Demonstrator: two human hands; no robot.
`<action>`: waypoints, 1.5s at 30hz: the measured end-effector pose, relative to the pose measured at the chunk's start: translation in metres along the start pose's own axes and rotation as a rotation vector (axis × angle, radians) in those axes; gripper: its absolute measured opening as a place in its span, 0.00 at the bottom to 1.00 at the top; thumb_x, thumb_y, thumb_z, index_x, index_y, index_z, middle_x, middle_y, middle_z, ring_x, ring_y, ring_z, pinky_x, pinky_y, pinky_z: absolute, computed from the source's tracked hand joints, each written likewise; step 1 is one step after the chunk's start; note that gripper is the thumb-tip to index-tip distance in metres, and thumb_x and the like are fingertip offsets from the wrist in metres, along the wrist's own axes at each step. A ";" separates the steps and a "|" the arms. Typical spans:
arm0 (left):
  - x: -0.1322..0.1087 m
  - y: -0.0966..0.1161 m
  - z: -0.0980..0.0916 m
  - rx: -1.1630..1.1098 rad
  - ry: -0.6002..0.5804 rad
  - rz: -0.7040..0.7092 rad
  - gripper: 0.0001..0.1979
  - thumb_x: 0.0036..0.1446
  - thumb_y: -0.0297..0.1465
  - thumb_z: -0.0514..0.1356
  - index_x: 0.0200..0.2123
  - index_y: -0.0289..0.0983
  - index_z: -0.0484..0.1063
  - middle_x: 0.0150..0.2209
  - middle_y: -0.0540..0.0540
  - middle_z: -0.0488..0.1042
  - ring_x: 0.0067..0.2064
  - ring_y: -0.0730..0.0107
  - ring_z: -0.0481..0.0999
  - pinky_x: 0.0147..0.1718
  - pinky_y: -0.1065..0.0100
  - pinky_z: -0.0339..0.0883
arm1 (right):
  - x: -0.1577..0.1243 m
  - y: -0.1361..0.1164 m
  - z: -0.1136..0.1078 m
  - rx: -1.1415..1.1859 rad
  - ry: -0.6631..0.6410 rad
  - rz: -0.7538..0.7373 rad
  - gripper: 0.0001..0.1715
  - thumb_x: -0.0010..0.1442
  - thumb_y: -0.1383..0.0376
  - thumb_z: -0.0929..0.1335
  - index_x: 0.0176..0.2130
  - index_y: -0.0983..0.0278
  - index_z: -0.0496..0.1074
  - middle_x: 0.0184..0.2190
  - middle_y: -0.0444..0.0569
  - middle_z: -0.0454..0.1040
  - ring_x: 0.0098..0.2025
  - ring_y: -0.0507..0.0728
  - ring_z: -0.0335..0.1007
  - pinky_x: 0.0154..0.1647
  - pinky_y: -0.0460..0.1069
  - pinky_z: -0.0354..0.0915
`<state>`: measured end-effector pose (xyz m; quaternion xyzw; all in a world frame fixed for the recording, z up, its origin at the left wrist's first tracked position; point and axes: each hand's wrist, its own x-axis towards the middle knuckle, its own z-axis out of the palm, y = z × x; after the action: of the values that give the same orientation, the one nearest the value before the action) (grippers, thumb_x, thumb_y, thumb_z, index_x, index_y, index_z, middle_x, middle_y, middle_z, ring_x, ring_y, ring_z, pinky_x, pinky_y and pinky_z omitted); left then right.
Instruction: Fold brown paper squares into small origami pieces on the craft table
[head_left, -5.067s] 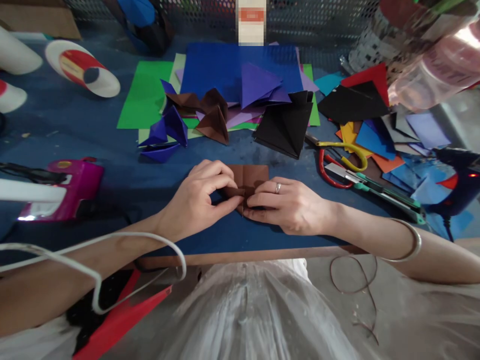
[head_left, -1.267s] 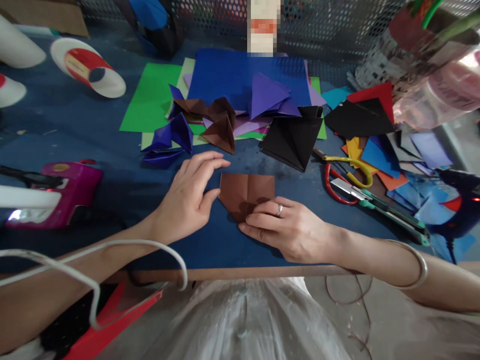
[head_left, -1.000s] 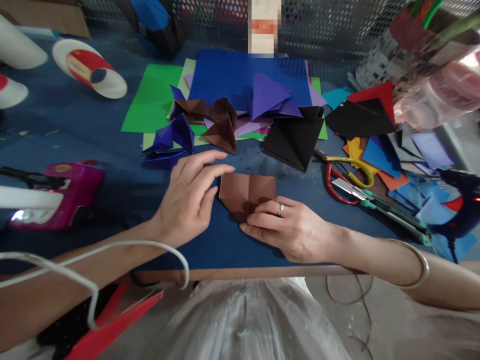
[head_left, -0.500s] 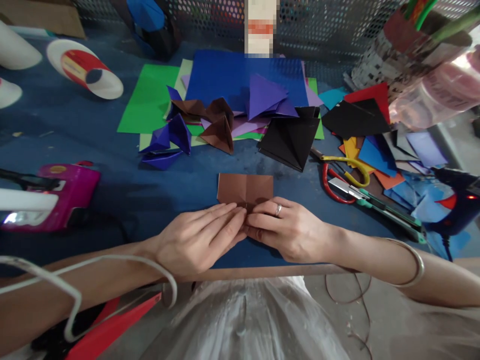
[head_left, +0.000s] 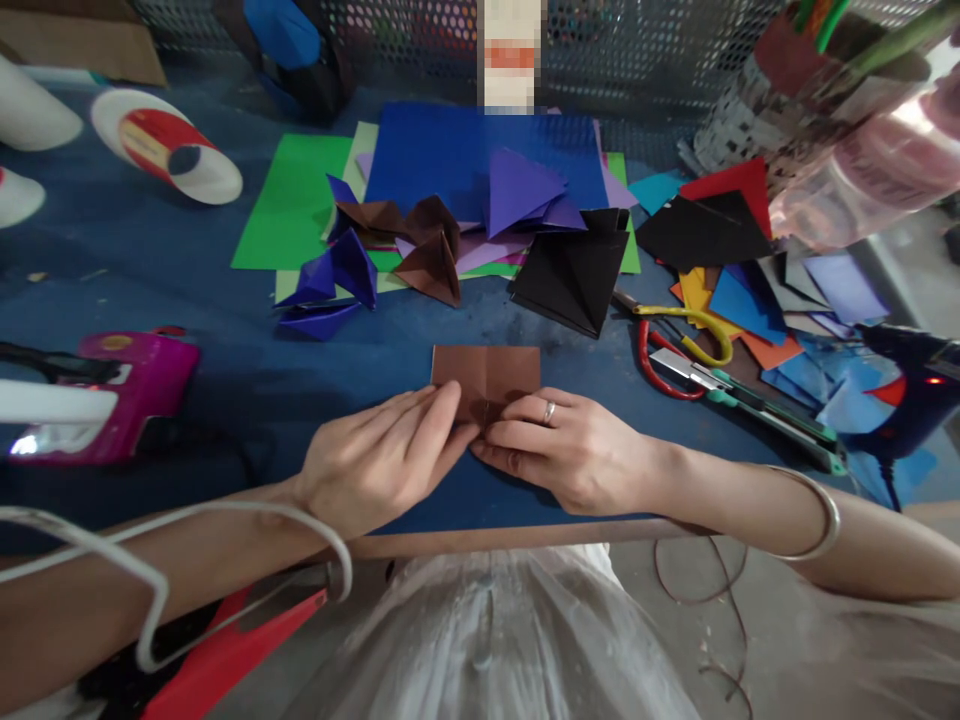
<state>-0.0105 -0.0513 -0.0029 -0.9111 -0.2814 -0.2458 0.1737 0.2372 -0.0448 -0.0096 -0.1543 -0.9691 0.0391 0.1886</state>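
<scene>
A small brown paper [head_left: 486, 372] with a crease down its middle lies on the blue table near its front edge. My left hand [head_left: 382, 455] is at the paper's lower left, thumb and fingers closed on its edge. On the lower right part, my right hand [head_left: 566, 445], with a ring on one finger, presses and holds the paper with its fingers together. The fingertips of both hands are close together at the lower middle and hide the paper's bottom edge.
Folded purple [head_left: 330, 275], brown [head_left: 433, 255] and black [head_left: 574, 270] papers lie behind. Scissors [head_left: 701, 345] and a cutter [head_left: 750, 405] are at the right, by a glue gun [head_left: 915, 395]. A magenta device [head_left: 146, 390] sits left; coloured sheets [head_left: 435, 150] at the back.
My left hand has shifted left and its fingers have drawn back from the paper's middle, showing more of the paper. My right hand stays on the right part.
</scene>
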 end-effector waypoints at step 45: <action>-0.001 -0.020 0.013 -0.350 -0.058 0.035 0.14 0.65 0.16 0.55 0.51 0.30 0.74 0.47 0.40 0.80 0.47 0.64 0.82 0.48 0.67 0.78 | -0.001 0.027 -0.012 0.207 0.071 0.175 0.24 0.60 0.69 0.66 0.56 0.68 0.71 0.56 0.59 0.77 0.63 0.65 0.70 0.64 0.63 0.59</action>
<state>-0.0190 -0.0301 -0.0103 -0.9389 -0.2234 -0.2616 0.0087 0.2506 -0.0194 -0.0021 -0.2195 -0.9354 0.1496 0.2333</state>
